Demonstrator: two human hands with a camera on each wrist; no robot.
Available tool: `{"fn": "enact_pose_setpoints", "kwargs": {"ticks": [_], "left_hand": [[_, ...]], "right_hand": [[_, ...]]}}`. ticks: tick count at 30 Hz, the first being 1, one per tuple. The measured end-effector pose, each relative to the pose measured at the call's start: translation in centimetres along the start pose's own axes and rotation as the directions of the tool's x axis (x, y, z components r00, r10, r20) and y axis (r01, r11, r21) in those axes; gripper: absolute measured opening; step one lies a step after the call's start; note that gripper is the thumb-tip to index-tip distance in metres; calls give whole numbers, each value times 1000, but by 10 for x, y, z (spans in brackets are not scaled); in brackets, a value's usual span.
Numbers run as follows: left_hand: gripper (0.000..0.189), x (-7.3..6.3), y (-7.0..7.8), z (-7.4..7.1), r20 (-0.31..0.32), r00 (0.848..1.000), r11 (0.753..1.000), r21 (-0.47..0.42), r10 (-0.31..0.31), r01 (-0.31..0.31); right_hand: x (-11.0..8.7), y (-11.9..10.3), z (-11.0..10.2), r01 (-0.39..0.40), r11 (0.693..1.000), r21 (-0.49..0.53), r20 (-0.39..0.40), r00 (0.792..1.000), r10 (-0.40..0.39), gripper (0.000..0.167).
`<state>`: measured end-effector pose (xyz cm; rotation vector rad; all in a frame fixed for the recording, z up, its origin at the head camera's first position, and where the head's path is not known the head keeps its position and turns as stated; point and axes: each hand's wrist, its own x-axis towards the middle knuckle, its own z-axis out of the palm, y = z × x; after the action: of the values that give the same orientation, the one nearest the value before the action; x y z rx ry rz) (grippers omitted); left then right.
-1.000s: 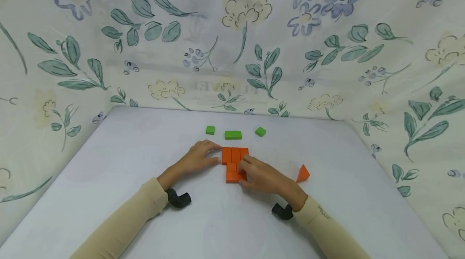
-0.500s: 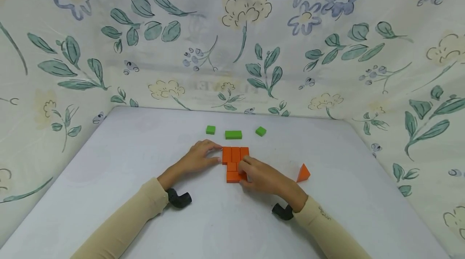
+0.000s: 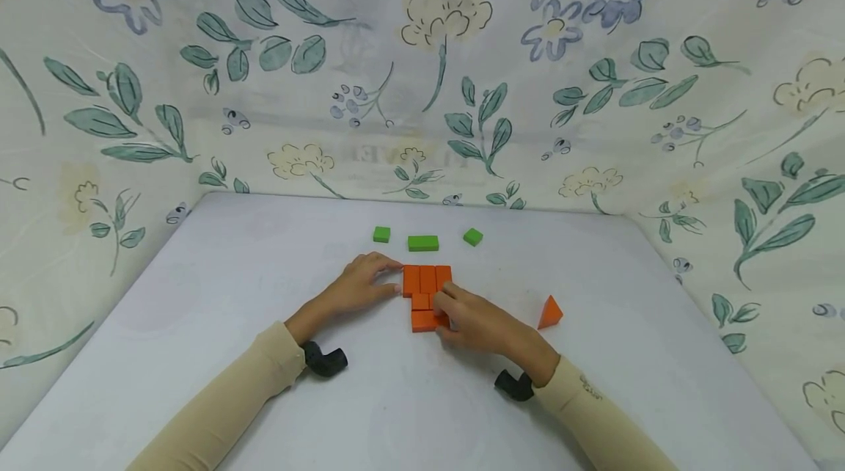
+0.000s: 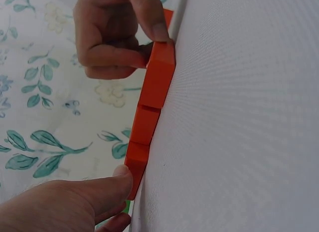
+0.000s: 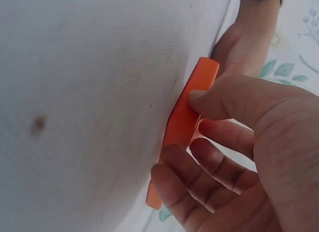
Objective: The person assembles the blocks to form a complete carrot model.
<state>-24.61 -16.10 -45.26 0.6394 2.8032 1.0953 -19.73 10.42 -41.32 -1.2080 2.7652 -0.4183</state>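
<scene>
In the head view, several orange blocks (image 3: 428,278) lie flat and joined on the table, an upright row at the back with smaller blocks in front. My left hand (image 3: 359,286) reaches in from the left, its thumb and fingertips touching the left end of the back row, fingers fairly straight. My right hand (image 3: 477,318) is at the front right, partly hiding the blocks there. In the right wrist view its thumb (image 5: 199,100) presses the side of an orange block (image 5: 182,124) and the other fingers curl round the far side. The left wrist view shows the front orange block (image 4: 159,75) at the right hand's fingertips.
Behind the orange blocks stand a small green block (image 3: 381,235), a longer green block (image 3: 423,243) and a turned green block (image 3: 472,237). To the right lies an orange triangular block (image 3: 550,312). Floral cloth (image 3: 422,53) surrounds the white table (image 3: 264,236) at the back and sides.
Both hands stay in nearly the same place on the orange blocks. The head view has shifted very slightly; the blocks keep their layout.
</scene>
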Motion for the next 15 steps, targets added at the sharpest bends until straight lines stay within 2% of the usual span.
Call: {"fn": "enact_pose_setpoints", "kwargs": {"ticks": [15], "left_hand": [[44,1,-2,0,-1,1000,1000,13,5,-5]], "right_hand": [[1,-5,4,-33,999,-4,-7,999,33,20]]}}
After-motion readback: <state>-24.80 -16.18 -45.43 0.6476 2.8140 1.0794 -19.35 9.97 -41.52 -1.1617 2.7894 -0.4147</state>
